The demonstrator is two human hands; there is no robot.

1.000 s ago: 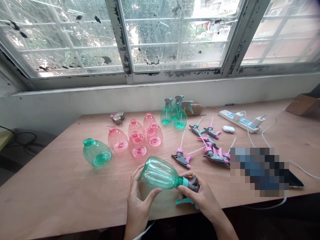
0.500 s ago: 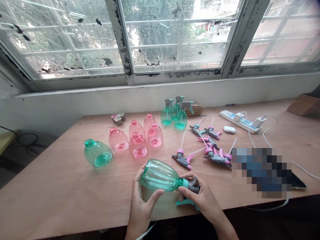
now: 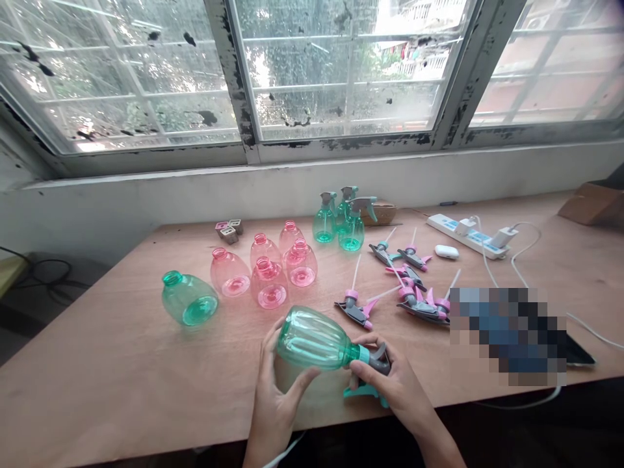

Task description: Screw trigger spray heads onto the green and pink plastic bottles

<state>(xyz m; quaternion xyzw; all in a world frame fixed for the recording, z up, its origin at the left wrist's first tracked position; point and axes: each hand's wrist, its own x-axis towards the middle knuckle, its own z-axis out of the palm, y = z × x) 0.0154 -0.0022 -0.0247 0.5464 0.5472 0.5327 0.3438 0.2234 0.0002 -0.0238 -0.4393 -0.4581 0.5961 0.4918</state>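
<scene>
At a light brown wooden table (image 3: 121, 390) beneath paint-chipped, grey-framed windows (image 3: 341, 71), a person holds a translucent green plastic bottle (image 3: 314, 338) on its side near the front edge, its base toward the left and its neck toward the right. The left hand (image 3: 277, 390) cups the bottle's rounded base end, fingers behind it and thumb along the near side. The right hand (image 3: 397, 383) grips a curved grey plastic spray head with a turquoise collar (image 3: 380, 364), seated at the bottle's neck; how tightly it is screwed on cannot be told. A turquoise plastic piece (image 3: 365, 392) shows just below the right hand, its link to the spray head unclear.

Farther left, a second translucent green bottle (image 3: 190, 299), open at the neck, rests beside five open, rounded pink plastic bottles (image 3: 270, 283). Behind them sit small box-like blocks (image 3: 230, 233). Near the white wall (image 3: 205, 195), three green spray bottles (image 3: 351, 237) with grey-and-turquoise tops stand close together. To the right lie loose grey trigger tops with thin pale tubes (image 3: 358, 313), most trimmed in pink. Beyond them are a small white rounded case (image 3: 446, 252), a white power strip (image 3: 443, 227) bearing two plugs, and a dark flat device (image 3: 580, 354), mostly blurred out
</scene>
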